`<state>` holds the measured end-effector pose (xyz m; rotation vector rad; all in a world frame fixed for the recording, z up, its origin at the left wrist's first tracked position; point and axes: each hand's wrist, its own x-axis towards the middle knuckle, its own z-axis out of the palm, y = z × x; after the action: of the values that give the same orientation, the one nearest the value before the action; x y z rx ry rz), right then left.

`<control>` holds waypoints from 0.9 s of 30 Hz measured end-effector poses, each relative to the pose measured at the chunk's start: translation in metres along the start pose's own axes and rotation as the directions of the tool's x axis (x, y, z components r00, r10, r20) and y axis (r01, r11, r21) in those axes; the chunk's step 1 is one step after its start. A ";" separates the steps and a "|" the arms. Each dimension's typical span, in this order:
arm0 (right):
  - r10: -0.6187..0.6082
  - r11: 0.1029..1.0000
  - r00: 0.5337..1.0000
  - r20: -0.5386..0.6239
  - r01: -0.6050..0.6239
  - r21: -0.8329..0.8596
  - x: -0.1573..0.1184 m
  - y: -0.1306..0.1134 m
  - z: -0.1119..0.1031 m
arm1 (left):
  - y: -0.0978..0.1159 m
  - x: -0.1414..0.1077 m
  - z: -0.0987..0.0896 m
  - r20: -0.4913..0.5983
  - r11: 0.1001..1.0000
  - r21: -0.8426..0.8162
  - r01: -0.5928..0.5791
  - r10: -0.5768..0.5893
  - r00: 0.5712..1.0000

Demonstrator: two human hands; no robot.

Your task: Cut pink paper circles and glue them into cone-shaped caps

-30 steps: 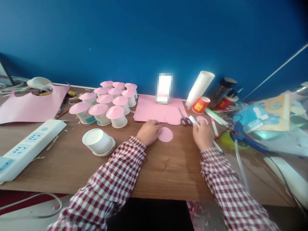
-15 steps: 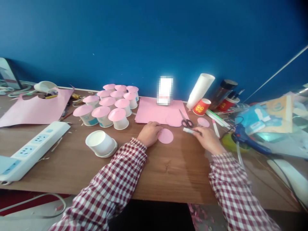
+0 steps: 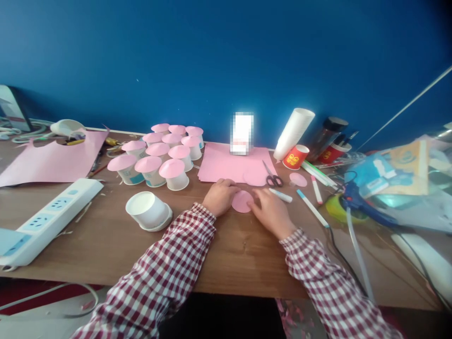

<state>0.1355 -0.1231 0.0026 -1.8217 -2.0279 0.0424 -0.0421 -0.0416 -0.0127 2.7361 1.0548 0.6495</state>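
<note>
A small pink paper circle (image 3: 241, 202) lies between my two hands, at the table's middle. My left hand (image 3: 220, 197) is closed at its left edge, fingers curled on the paper. At the right edge my right hand (image 3: 273, 214) takes hold with thumb and fingers. Just beyond the right fingers, a white glue stick or capped tube (image 3: 280, 195) rests on the wood. Black-handled scissors (image 3: 274, 180) lie partly over a stack of pink sheets (image 3: 226, 165). Another pink circle (image 3: 298, 179) sits to the right.
Several paper cups with pink cone tops (image 3: 172, 168) stand at the left, behind an overturned white cup (image 3: 146, 209). A power strip (image 3: 52, 221) lies left. Rightward are stacked white cups (image 3: 294, 134), a red cup (image 3: 296, 156), markers (image 3: 312, 208) and a blue glue gun (image 3: 369, 207).
My right hand has let go of the white tube, leaving it on the table, and moved left to the paper circle's right edge. My left hand has stayed in place.
</note>
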 end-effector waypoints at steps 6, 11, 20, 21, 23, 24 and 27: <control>0.032 0.999 0.997 0.068 -0.035 0.040 0.002 0.004 0.002 | 0.003 0.000 -0.001 0.006 1.000 -0.019 0.022 -0.022 1.000; 0.017 0.991 0.998 0.061 -0.024 0.129 0.002 0.006 0.001 | 0.006 0.000 -0.001 -0.008 0.995 -0.078 0.056 -0.056 0.998; 0.007 0.993 1.000 0.014 -0.008 0.116 -0.001 0.008 0.001 | 0.008 -0.003 -0.007 0.082 0.996 -0.094 0.005 0.003 0.997; 0.006 0.994 1.000 0.016 -0.008 0.113 -0.001 0.009 0.001 | 0.008 -0.003 -0.007 0.094 0.995 -0.102 0.009 0.000 0.996; 0.000 0.993 1.000 0.031 -0.004 0.116 -0.001 0.011 0.001 | 0.009 -0.004 -0.007 0.110 0.993 -0.113 0.027 -0.014 0.994; -0.003 0.993 0.999 0.037 -0.001 0.120 -0.001 0.012 0.002 | 0.009 -0.004 -0.007 0.114 0.992 -0.118 0.035 -0.022 0.993; 0.002 0.987 0.999 0.039 -0.009 0.158 -0.001 0.013 0.001 | 0.011 -0.004 -0.006 0.110 0.989 -0.133 0.064 -0.049 0.993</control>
<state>0.1472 -0.1225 -0.0022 -1.7401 -1.9843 0.2353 -0.0406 -0.0529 -0.0054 2.5832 1.0201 0.5395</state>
